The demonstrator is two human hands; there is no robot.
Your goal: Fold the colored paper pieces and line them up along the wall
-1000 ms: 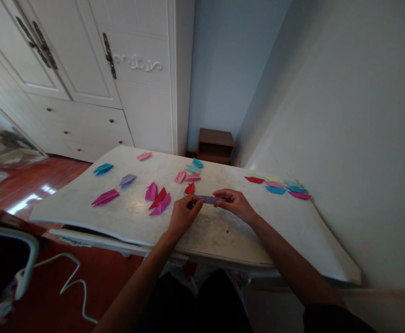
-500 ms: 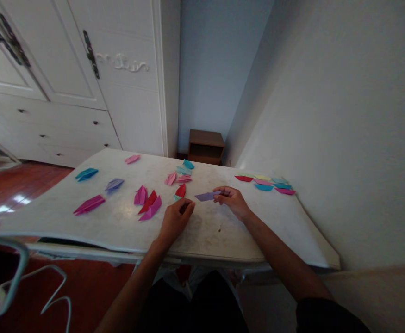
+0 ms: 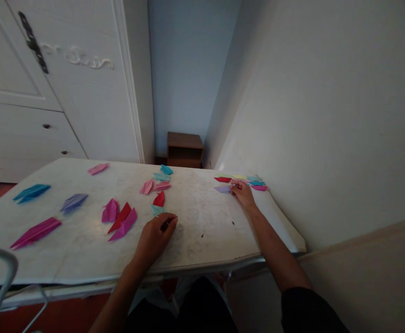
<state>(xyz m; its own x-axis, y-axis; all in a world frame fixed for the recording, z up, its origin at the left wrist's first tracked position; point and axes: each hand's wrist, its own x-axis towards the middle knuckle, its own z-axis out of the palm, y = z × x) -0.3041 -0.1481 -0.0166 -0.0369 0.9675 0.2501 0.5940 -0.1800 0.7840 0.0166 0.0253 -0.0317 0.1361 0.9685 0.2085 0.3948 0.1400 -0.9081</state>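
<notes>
My right hand (image 3: 244, 196) pinches a light purple folded paper piece (image 3: 222, 189) at its right end, low over the far right of the table, beside a group of folded papers. That group includes a red folded paper (image 3: 223, 179), a blue one (image 3: 257, 183) and a magenta one (image 3: 259, 188); my fingers hide part of it. Resting near the table's front middle, my left hand (image 3: 158, 235) has its fingers curled, thumb against fingertips, with nothing visible in them. Just beyond it lie a pale teal folded paper (image 3: 157, 210) and a red one (image 3: 159, 199).
Several folded papers are spread over the left of the white table (image 3: 195, 217), among them a blue one (image 3: 32, 193) and a magenta one (image 3: 36, 232). A wall (image 3: 309, 115) borders the right side. Behind stand a white wardrobe (image 3: 94, 106) and a brown cabinet (image 3: 185, 139).
My right hand has carried the purple folded paper away from my left hand, toward the group at the far right. The view has turned right. My left hand stays curled near the front.
</notes>
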